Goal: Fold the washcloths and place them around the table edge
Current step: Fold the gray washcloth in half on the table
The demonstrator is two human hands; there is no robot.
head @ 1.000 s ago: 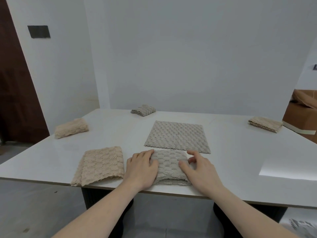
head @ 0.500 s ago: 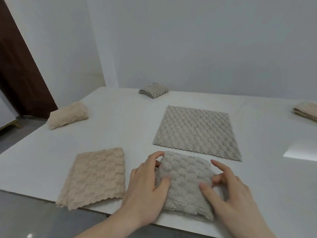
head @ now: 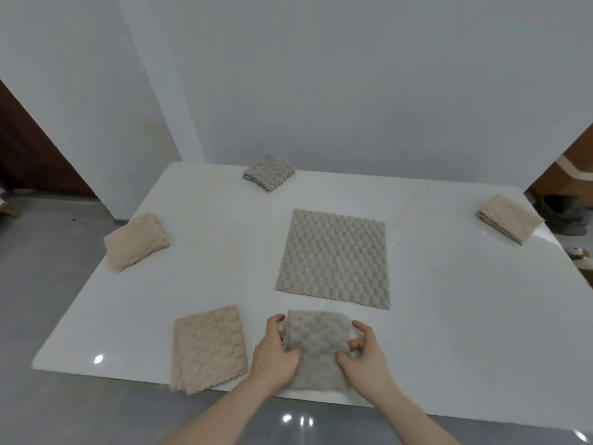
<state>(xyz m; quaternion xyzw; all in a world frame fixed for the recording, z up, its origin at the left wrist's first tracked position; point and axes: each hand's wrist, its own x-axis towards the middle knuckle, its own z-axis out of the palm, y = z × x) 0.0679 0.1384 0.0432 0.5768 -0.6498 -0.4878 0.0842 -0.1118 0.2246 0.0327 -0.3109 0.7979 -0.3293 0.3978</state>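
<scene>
A folded grey washcloth (head: 316, 345) lies at the near edge of the white table (head: 449, 316). My left hand (head: 274, 354) grips its left side and my right hand (head: 364, 356) grips its right side, fingers curled over the cloth. A larger grey washcloth (head: 333, 258) lies spread flat in the middle of the table, just beyond. A beige half-folded washcloth (head: 208, 346) sits left of my hands, its corner hanging over the near edge.
Folded washcloths sit at the table edges: a beige one (head: 136, 240) at the left, a grey one (head: 269, 172) at the back, a beige one (head: 508, 218) at the right. White walls stand behind. Grey floor lies around the table.
The view has risen and tilted down over the table. My hands have gone from pressing the folded grey washcloth flat to gripping it at both sides.
</scene>
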